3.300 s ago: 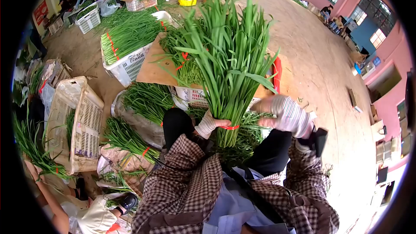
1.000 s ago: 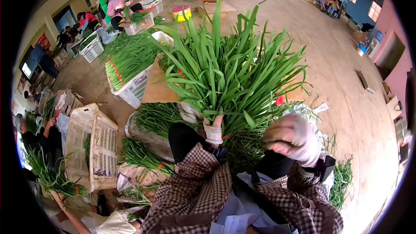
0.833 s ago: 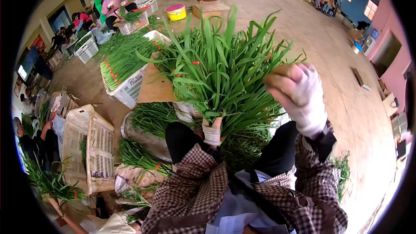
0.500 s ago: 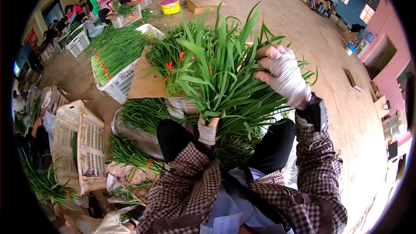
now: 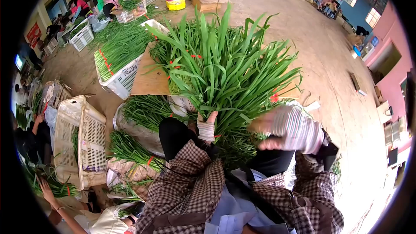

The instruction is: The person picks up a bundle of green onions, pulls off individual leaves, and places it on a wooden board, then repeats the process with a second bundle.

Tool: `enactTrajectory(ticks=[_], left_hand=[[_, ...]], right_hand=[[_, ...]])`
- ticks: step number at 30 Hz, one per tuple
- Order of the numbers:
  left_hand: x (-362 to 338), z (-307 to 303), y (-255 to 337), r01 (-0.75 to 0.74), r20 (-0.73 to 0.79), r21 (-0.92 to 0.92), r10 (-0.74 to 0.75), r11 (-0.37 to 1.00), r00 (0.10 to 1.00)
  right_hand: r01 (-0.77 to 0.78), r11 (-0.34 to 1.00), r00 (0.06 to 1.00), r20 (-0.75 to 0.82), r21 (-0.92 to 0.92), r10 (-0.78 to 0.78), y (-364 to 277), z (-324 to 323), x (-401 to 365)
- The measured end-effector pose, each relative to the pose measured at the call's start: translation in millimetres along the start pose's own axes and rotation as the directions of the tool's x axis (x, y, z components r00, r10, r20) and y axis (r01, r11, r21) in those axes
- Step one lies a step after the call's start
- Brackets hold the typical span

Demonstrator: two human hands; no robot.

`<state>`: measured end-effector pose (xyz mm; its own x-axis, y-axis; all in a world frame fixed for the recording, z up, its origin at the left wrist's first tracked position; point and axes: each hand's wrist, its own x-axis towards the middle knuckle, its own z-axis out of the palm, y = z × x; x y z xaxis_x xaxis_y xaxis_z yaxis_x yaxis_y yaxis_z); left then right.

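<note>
My left hand [image 5: 206, 127], in a striped fabric glove with bare fingertips, is closed around the base of a large bunch of long, flat-leaved greens [image 5: 229, 71]. The leaves fan upward and to the right above my lap. To the lower right of the bunch, my right hand [image 5: 288, 131], gloved the same way, is blurred by motion. Its thumb and fingers look apart, with nothing visible between them. More loose greens [image 5: 236, 149] lie between my knees. Behind the held bunch, tied bundles with red bands rest on a brown board [image 5: 149, 78].
A white crate [image 5: 123, 78] of banded greens stands ahead left. Nearer on the left are an upturned beige crate [image 5: 93, 147] and a banded bundle [image 5: 134, 151]. A co-worker's hand [image 5: 47, 190] touches greens at lower left. A yellow tub with pink lid [image 5: 175, 3] is farther off.
My right hand has come away from the leaves at upper right and moved down. The leaves have spread rightward. My left hand keeps its grip. A co-worker's hand has appeared at lower left.
</note>
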<state>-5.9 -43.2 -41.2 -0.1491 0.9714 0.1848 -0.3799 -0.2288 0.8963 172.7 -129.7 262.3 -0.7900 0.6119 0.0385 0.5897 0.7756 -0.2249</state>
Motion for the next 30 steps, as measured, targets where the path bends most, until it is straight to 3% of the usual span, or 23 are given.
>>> enactTrajectory(ticks=[2, 3, 4, 6, 7, 8, 10, 11, 14, 15, 18, 19, 20, 22, 24, 28, 30], left_hand=[[-2, 10, 21, 0.083, -0.015, -0.211, -0.088, 0.974, 0.996], [-2, 16, 25, 0.052, -0.028, -0.342, -0.066, 0.938, 0.997], [-3, 19, 30, 0.051, -0.022, -0.338, -0.062, 0.94, 0.998], [-7, 21, 40, 0.04, -0.027, -0.336, -0.052, 0.941, 0.998], [-2, 11, 25, 0.061, -0.031, -0.39, -0.079, 0.919, 0.996], [-4, 4, 10, 0.054, -0.034, -0.389, -0.073, 0.919, 0.997], [-4, 5, 9, -0.199, -0.072, 0.039, 0.201, 0.979, 0.977], [-5, 3, 9, -0.208, -0.091, 0.139, 0.221, 0.968, 0.971], [-8, 7, 23, -0.188, -0.062, 0.047, 0.19, 0.981, 0.98], [-8, 5, 9, -0.206, -0.093, 0.058, 0.211, 0.977, 0.973], [-1, -9, -18, -0.238, -0.014, 0.155, 0.243, 0.959, 0.97], [-8, 6, 14, -0.02, 0.045, -0.404, 0.041, 0.915, 0.998], [-8, 6, 12, -0.018, 0.047, -0.409, 0.04, 0.912, 0.998], [-8, 6, 12, 0.133, 0.073, -0.567, -0.112, 0.813, 0.991], [-9, 7, 6, 0.074, 0.055, -0.526, -0.053, 0.847, 0.997], [-9, 5, 5, 0.133, 0.053, -0.523, -0.124, 0.842, 0.991], [-11, 7, 8, 0.173, 0.058, -0.535, -0.169, 0.827, 0.984]], right_hand=[[-0.003, 0.996, 0.961, -0.276, -0.089, -0.022, 8, 7, 20], [0.043, 0.998, 0.939, -0.34, -0.044, -0.055, 12, 11, 32], [-0.008, 0.992, 0.93, -0.365, -0.125, -0.038, 13, 16, 40], [-0.174, 0.91, 0.858, -0.512, -0.377, -0.048, 23, 21, 54], [-0.308, 0.832, 0.853, -0.522, -0.462, 0.026, 40, 26, 54], [-0.499, 0.726, 0.832, -0.496, -0.473, 0.249, 49, 28, 50], [-0.544, 0.711, 0.794, -0.547, -0.446, 0.265, 51, 19, 45], [-0.52, 0.778, 0.771, -0.585, -0.351, 0.251, 47, 14, 39], [-0.318, 0.941, 0.567, -0.818, -0.113, 0.094, 23, -11, 36], [-0.289, 0.94, 0.547, -0.837, -0.18, 0.008, 21, -20, 35], [-0.378, 0.878, 0.661, -0.749, -0.292, 0.035, 25, -35, 40], [-0.405, 0.857, 0.717, -0.692, -0.319, 0.082, 26, -37, 42], [-0.391, 0.827, 0.771, -0.635, -0.405, 0.054, 36, -36, 44], [-0.283, 0.858, 0.871, -0.489, -0.428, 0.044, 52, -32, 46], [-0.267, 0.853, 0.882, -0.471, -0.448, 0.029, 55, -27, 46], [-0.286, 0.854, 0.892, -0.446, -0.434, 0.071, 56, -18, 44], [-0.296, 0.949, 0.769, -0.617, -0.112, 0.167, 62, -5, 43]])
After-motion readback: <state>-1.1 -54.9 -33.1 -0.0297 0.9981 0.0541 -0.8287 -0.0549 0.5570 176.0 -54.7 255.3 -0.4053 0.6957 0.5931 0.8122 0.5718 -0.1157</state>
